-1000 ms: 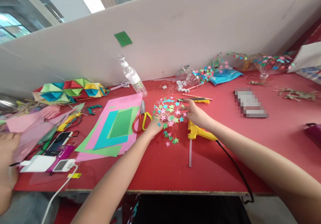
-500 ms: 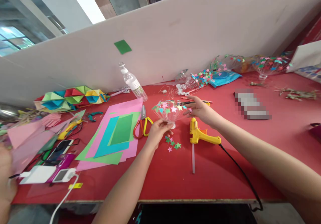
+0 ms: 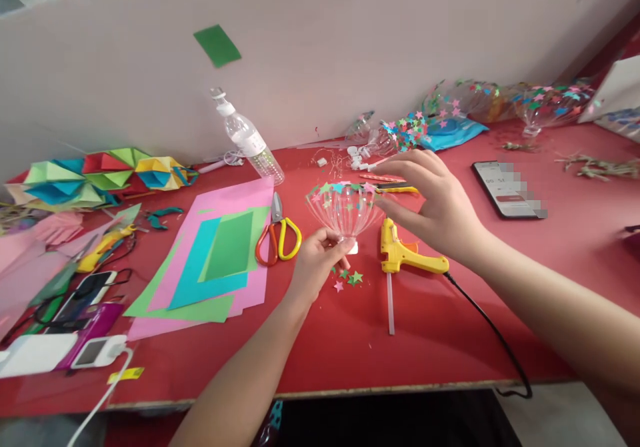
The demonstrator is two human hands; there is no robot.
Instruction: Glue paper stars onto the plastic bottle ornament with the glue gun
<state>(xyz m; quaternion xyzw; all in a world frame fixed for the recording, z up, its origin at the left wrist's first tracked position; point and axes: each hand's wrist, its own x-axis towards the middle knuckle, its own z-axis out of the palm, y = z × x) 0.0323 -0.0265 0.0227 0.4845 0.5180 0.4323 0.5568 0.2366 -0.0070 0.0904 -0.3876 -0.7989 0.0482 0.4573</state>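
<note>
A clear plastic bottle top (image 3: 345, 213), cut into strips that fan outward, has coloured paper stars along its upper edge. My left hand (image 3: 323, 257) pinches it near the white cap, which points down. Just to the right, my right hand (image 3: 433, 207) is raised with thumb and fingers apart and nothing visible between them; whether its thumb touches the strips I cannot tell. Below lie several loose green and pink paper stars (image 3: 350, 279). Beneath my right hand, a yellow hot glue gun (image 3: 400, 253) rests on the table with a glue stick in it.
Scissors (image 3: 277, 239) and stacked coloured paper (image 3: 210, 260) lie left on the red table (image 3: 320, 347). A clear bottle (image 3: 253, 143) leans at the wall. Starred bottle pieces (image 3: 407, 132) stand behind; a phone (image 3: 505, 190) lies right. The glue gun's black cord (image 3: 490, 327) trails off the front edge.
My right hand has lifted off the starred strips, moving right and opening. My left hand still holds the bottle top, now turned a little. The view has tilted down, and the person at far left is gone.
</note>
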